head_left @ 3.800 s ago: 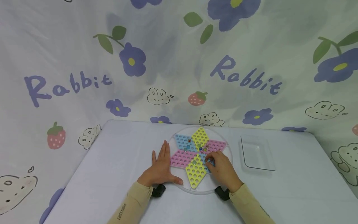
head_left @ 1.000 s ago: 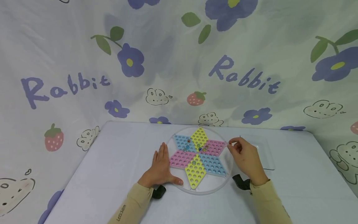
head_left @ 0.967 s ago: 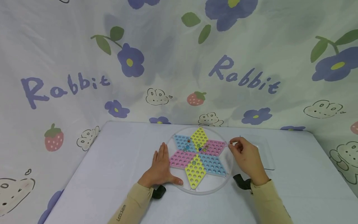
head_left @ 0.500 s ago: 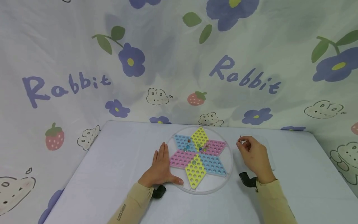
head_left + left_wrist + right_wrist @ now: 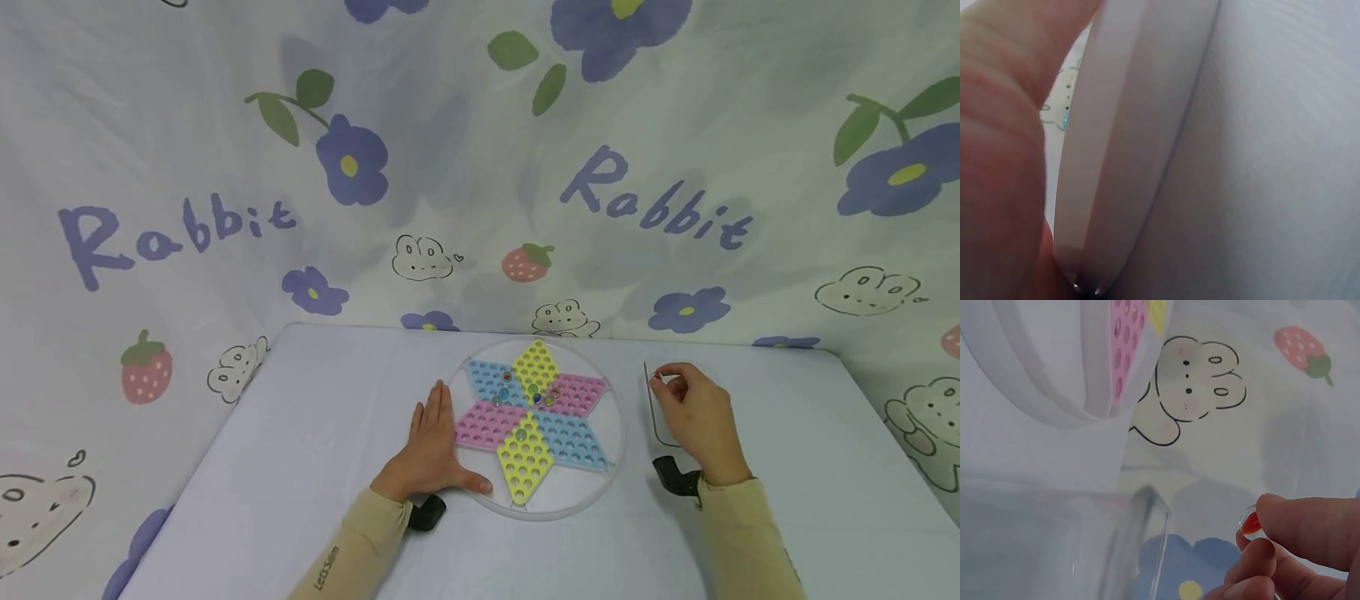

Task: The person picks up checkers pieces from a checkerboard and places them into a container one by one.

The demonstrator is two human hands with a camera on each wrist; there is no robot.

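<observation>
Since the earlier head views, the right hand [image 5: 703, 421] had been shifted from the near-right blue section [image 5: 572, 440] of the star board [image 5: 577, 493], past the board's edge, to the clear tray [image 5: 650, 408]; this was judged to mean that a glass marble [image 5: 1250, 525] had been carried off the board but not yet released. The marble was held between right thumb and fingertips, the gap narrow, and in the head view it was seen against the tray's far left corner; its height above the tray could not be told. Being round, it was given neither a pointing end nor a long axis; only the red streak inside was seen slanted in the right wrist view, partly covered by the thumb. The board's left rim was met by the left hand [image 5: 429, 458], fingers straight, thumb spread wide, its place unchanged. Other marbles [image 5: 521, 435] were left seated in the board.
</observation>
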